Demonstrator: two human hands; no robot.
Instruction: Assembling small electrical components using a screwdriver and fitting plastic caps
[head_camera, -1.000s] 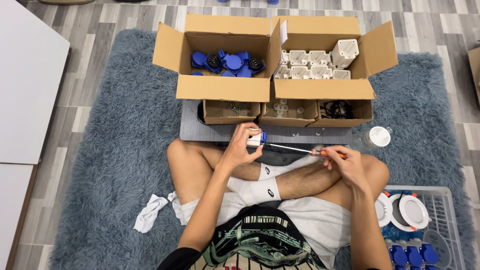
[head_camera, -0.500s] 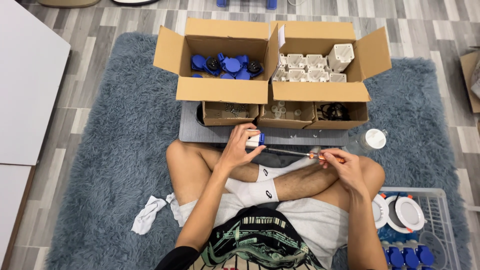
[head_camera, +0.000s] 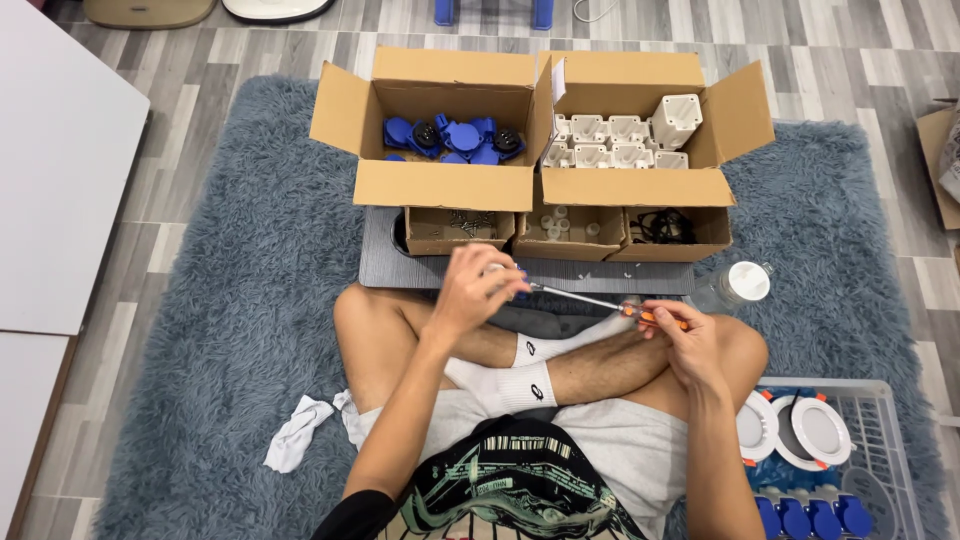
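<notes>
Grey rug (head_camera: 230, 330), cardboard boxes (head_camera: 545, 185) ahead. Left hand (head_camera: 478, 290) curled over small part, mostly hidden. Right hand (head_camera: 685, 335) pinching orange-handled screwdriver (head_camera: 600, 302), tip hidden.

Screwdriver (head_camera: 640, 314): orange handle, silver shaft; rug (head_camera: 230, 330): shaggy grey-blue; cardboard boxes (head_camera: 445, 185): tan, one with blue parts (head_camera: 450, 138), one with white parts (head_camera: 615, 138); socks (head_camera: 515, 375): white; floor (head_camera: 250, 55): grey wood-grain planks.

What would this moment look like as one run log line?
left hand: holds small part | right hand: holds screwdriver, tip at part
</notes>
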